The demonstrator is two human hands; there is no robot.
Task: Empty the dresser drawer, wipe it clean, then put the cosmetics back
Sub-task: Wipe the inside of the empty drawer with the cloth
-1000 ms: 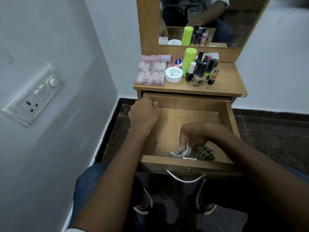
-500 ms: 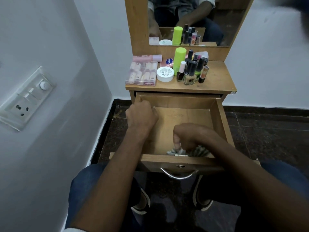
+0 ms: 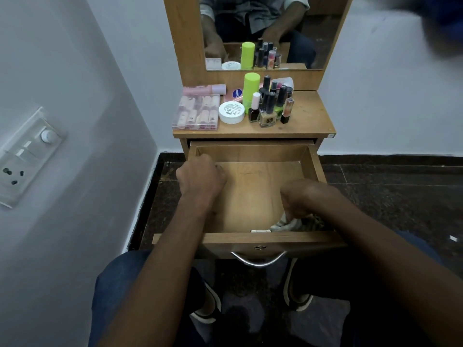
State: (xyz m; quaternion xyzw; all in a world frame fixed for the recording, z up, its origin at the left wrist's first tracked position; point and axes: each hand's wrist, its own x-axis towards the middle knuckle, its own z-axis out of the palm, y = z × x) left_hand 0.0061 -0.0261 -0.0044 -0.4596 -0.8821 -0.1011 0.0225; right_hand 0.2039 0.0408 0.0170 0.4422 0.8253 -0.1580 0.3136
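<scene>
The wooden dresser drawer (image 3: 253,151) is pulled out, its floor bare apart from a cloth. My left hand (image 3: 201,175) grips the drawer's left wall near the back. My right hand (image 3: 302,196) holds a crumpled grey-and-white cloth (image 3: 288,223) down in the front right corner of the drawer. On the dresser top stand the cosmetics: a clear case of tubes (image 3: 196,112), a white round jar (image 3: 231,112), a lime-green bottle (image 3: 251,88) and several nail polish bottles (image 3: 269,106).
A mirror (image 3: 270,31) rises behind the dresser top. A white wall with a switch and socket panel (image 3: 23,156) is close on the left. Dark stone floor (image 3: 390,186) lies to the right. My knees and shoes (image 3: 206,304) are below the drawer handle (image 3: 259,259).
My right hand has slid the cloth from the front middle of the drawer to the front right corner. My left hand stays on the drawer's left wall.
</scene>
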